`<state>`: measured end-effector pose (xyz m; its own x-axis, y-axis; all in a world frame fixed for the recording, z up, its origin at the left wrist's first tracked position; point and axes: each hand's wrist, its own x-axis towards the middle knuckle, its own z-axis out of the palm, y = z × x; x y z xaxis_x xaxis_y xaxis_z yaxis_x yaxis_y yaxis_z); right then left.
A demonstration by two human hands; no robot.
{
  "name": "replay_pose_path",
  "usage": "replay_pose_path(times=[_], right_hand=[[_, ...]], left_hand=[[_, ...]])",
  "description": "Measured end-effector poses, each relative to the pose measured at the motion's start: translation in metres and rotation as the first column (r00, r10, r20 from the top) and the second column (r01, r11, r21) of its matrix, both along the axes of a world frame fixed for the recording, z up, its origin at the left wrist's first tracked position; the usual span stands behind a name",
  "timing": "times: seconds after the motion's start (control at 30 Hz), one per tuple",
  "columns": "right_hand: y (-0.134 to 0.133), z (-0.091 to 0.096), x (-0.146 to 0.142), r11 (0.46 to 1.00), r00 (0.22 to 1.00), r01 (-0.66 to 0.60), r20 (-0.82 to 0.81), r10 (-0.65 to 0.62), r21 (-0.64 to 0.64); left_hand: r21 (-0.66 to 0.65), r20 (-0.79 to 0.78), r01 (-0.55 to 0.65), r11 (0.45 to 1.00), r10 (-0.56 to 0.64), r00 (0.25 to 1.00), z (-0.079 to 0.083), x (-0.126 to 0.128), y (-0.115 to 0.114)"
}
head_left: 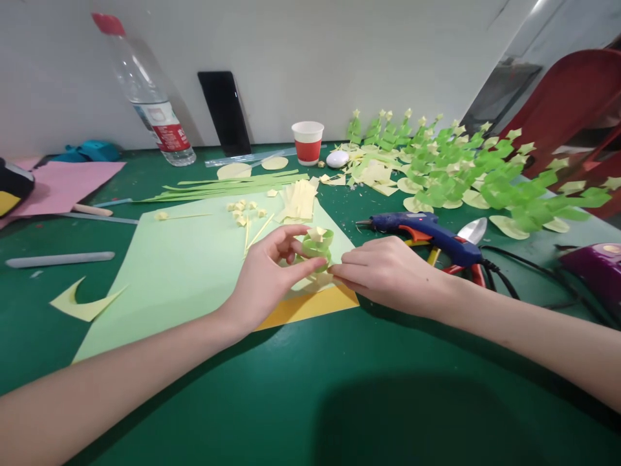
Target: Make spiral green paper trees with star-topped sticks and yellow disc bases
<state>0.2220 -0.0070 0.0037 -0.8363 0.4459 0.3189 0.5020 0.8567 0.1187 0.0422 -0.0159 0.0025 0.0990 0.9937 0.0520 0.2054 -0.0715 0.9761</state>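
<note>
My left hand (pixel 272 275) pinches a small green paper coil topped with a pale yellow folded star (pixel 317 244), held just above a light green paper sheet (pixel 194 272). My right hand (pixel 383 272) meets it from the right, its fingertips pressing the pale yellow base (pixel 320 279) under the coil. A yellow sheet (pixel 315 304) sticks out from beneath the green one, under both hands.
A blue glue gun (pixel 427 230) and scissors (pixel 470 236) lie right of my hand, cables trailing. Finished green paper trees (pixel 466 175) crowd the back right. Green strips (pixel 228 186), yellow scraps, a red-white cup (pixel 308 141), a water bottle (pixel 145 97), a phone (pixel 224 113), pink paper (pixel 63 184) and a purple device (pixel 596 265) are around.
</note>
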Motion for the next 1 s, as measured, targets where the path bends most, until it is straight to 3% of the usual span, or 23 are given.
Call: replay_pose_path(times=[0.3, 0.57, 0.87, 1.0], right_hand=[[0.005, 0.006, -0.005, 0.994, 0.988, -0.094, 0.131, 0.085, 0.063], [-0.001, 0.008, -0.008, 0.988, 0.984, -0.095, 0.163, 0.075, 0.120], [-0.011, 0.013, 0.015, 0.994, 0.998, -0.052, 0.046, 0.047, 0.097], [-0.013, 0.013, 0.018, 0.999, 0.996, -0.005, -0.085, 0.008, 0.039]], left_hand=[[0.044, -0.007, 0.022, 0.999, -0.022, 1.000, -0.004, -0.003, 0.002], [0.047, 0.001, 0.029, 0.998, -0.029, 1.000, -0.005, -0.002, 0.002], [0.057, 0.006, 0.056, 0.997, -0.057, 0.998, -0.006, -0.005, 0.003], [0.059, 0.002, 0.065, 0.996, -0.065, 0.998, -0.006, -0.005, 0.003]])
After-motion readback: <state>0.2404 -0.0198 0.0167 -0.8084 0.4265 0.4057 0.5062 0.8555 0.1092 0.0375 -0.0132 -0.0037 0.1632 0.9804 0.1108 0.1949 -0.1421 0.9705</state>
